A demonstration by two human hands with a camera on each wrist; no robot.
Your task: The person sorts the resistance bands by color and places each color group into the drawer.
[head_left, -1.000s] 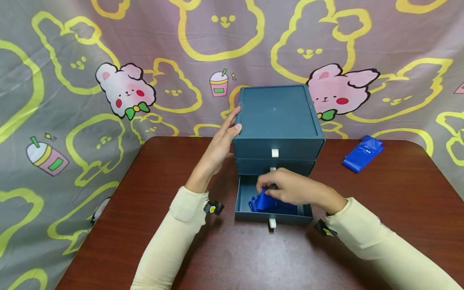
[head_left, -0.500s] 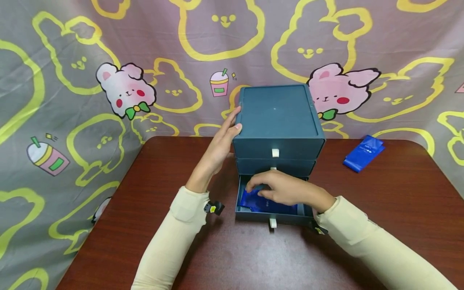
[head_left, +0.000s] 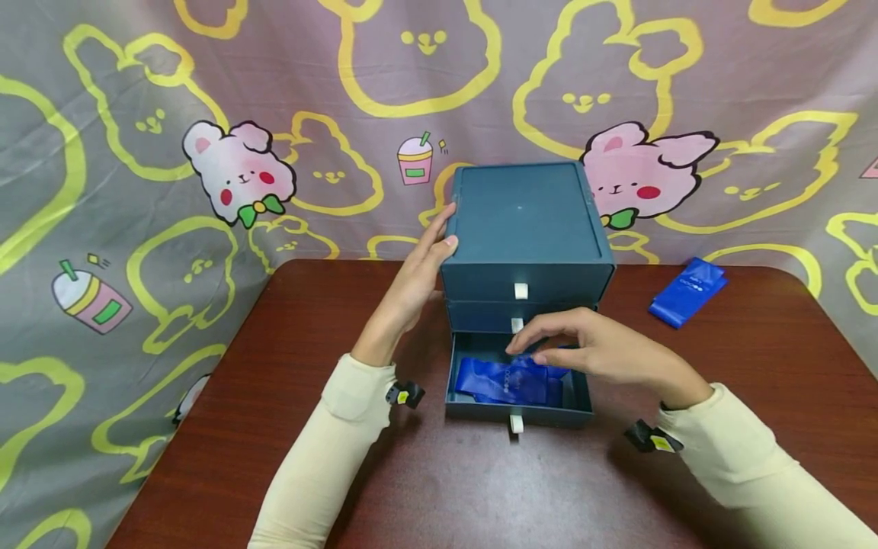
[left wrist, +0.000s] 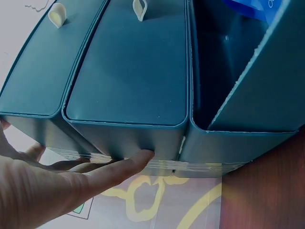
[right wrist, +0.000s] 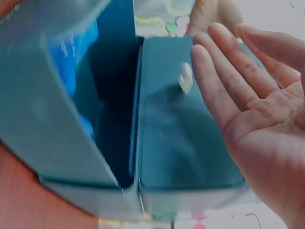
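Note:
A dark blue-green drawer box (head_left: 524,217) stands on the table with its bottom drawer (head_left: 480,412) pulled out. Flat blue plastic packets (head_left: 504,381) with white print lie in that drawer; how many cannot be told. My left hand (head_left: 411,282) rests against the box's left side, and the left wrist view shows its fingers (left wrist: 119,169) extended along the wall. Just above the right part of the open drawer is my right hand (head_left: 604,351), fingers slightly bent and parted, holding nothing. In the right wrist view its palm (right wrist: 267,129) is bare.
Another blue packet (head_left: 688,291) lies on the brown table (head_left: 329,320) to the right of the box. White pull tabs (head_left: 520,290) mark the drawer fronts. Behind the table hangs a cartoon-printed curtain (head_left: 473,91).
The right hand let go of a blue packet, which now lies flatter in the drawer. It then moved over the packets, leftward first, then right and up. The left hand stayed put.

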